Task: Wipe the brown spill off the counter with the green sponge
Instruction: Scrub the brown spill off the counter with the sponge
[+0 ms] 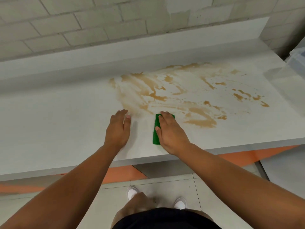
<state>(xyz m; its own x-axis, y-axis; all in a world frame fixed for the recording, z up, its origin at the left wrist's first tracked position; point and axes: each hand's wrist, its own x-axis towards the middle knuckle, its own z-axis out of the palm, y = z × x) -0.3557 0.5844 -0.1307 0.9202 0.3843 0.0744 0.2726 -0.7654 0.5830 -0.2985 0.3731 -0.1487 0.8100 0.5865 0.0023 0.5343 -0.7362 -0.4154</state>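
Note:
A smeared brown spill point(178, 96) spreads across the middle and right of the white counter point(57, 123), reaching the back ledge. My right hand point(171, 131) lies flat on the green sponge point(156, 131), pressing it to the counter at the spill's near edge; most of the sponge is hidden under the palm. My left hand point(118, 129) rests flat on the counter to the left of the sponge, fingers together, holding nothing, its fingertips at the spill's left border.
A raised white ledge point(132, 52) runs along the back below a tiled wall. A clear plastic bin point(297, 61) stands at the far right. The counter's front edge point(148, 159) is just behind my wrists, with orange trim and floor tiles below.

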